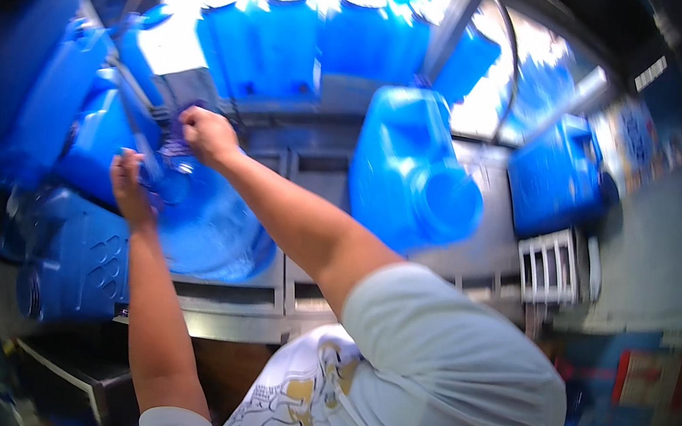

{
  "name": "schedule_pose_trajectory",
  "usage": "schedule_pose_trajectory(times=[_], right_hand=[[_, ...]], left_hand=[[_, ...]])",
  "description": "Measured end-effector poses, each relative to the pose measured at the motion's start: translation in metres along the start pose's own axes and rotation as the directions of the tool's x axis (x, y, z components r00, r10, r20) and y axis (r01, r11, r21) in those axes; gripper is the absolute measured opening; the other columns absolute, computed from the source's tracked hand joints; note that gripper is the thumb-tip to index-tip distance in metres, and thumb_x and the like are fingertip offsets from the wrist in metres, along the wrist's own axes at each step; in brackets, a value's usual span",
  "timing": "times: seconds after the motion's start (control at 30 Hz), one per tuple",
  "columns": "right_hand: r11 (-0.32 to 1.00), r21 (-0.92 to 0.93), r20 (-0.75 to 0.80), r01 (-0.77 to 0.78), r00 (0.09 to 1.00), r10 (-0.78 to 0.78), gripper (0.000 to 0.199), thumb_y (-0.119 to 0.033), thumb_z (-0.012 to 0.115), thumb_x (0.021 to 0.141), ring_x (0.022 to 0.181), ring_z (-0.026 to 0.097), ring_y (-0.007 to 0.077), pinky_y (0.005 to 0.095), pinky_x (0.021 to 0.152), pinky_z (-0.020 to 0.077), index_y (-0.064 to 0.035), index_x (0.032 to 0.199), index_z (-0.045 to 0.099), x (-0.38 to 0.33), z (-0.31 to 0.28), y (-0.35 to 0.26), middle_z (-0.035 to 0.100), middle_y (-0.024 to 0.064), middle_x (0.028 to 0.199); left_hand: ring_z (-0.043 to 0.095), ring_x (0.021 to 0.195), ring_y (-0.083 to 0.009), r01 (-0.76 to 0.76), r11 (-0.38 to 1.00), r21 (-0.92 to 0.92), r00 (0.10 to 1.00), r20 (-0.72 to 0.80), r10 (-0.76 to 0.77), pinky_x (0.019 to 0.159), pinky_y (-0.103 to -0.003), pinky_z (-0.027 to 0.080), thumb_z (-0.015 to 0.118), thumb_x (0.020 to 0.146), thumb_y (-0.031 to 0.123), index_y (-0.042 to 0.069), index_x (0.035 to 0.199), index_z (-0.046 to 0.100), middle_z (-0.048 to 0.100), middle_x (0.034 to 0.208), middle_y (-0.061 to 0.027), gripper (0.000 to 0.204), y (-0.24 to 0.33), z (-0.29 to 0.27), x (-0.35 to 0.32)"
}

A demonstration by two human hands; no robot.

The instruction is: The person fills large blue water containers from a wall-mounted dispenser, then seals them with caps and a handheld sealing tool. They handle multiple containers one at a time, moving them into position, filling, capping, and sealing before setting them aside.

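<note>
A translucent blue round water jug (220, 226) lies or leans on the metal counter, its neck (175, 181) toward the far left. My left hand (133, 189) is beside that neck, fingers raised and apart. Just beyond the neck, my right hand (209, 138) is closed in a fist against a dark purplish thing (184, 121), too blurred to name. Whatever sits inside that fist is hidden. On the counter right of my right forearm, a blue slim water container (405, 165) has its round opening facing me.
Several blue containers (283, 37) stand in a row along the far side. More blue containers crowd the left, one lying low (82, 263). At the right, another blue container (558, 175) stands above a white rack (549, 266). A dark hose (512, 40) arches at the back.
</note>
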State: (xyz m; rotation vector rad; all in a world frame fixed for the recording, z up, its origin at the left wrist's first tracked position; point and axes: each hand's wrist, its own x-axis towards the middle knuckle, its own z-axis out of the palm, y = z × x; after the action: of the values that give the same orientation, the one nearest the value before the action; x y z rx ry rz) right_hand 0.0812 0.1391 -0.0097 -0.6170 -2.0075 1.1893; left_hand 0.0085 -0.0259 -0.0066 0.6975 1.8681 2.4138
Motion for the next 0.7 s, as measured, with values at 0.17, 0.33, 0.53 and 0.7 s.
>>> schedule_pose_trajectory(times=[0.17,0.33,0.53,0.7], right_hand=[[0.998,-0.005,-0.008,-0.07,0.998,0.07,0.016,-0.02,0.064,0.085,0.098,0.069,0.0358,0.0449,0.091,0.0532,-0.012,0.094,0.074,-0.004,-0.005,-0.006,0.072,0.0177,0.099],[0.994,0.035,0.006,-0.105,0.995,0.104,0.015,-0.02,0.066,0.085,0.099,0.068,0.0358,0.0442,0.092,0.0529,-0.012,0.094,0.075,-0.006,-0.009,-0.01,0.073,0.0175,0.099],[0.999,-0.011,-0.004,-0.034,0.999,0.034,0.022,-0.024,0.06,0.085,0.099,0.069,0.0326,0.0413,0.092,0.0535,-0.0124,0.094,0.076,0.002,-0.006,-0.002,0.072,0.0151,0.102],[0.993,-0.026,0.046,-0.117,0.992,0.118,0.023,-0.025,0.063,0.089,0.1,0.07,0.0316,0.0389,0.093,0.0529,-0.0116,0.101,0.076,-0.003,-0.01,-0.009,0.073,0.0158,0.102]], left_hand=[[0.06,0.107,-0.0213,0.156,0.987,-0.032,0.988,0.027,-0.155,0.093,-0.038,0.051,0.062,0.098,0.041,0.003,0.125,0.054,0.059,0.114,-0.0097,0.047,0.008,0.003,-0.003],[0.059,0.109,-0.025,0.137,0.99,0.011,0.99,0.03,-0.138,0.096,-0.04,0.051,0.061,0.098,0.044,0.003,0.13,0.051,0.057,0.12,-0.0125,0.054,0.011,0.002,-0.004],[0.061,0.102,-0.0204,-0.01,0.997,0.072,1.0,-0.014,0.011,0.082,-0.037,0.054,0.064,0.096,0.042,0.005,0.127,0.055,0.061,0.118,-0.0092,0.049,-0.001,-0.002,0.005],[0.062,0.083,-0.0127,0.091,0.995,-0.028,0.996,0.006,-0.091,0.071,-0.026,0.052,0.065,0.097,0.042,0.002,0.117,0.057,0.064,0.1,-0.0073,0.046,0.014,0.007,-0.007]])
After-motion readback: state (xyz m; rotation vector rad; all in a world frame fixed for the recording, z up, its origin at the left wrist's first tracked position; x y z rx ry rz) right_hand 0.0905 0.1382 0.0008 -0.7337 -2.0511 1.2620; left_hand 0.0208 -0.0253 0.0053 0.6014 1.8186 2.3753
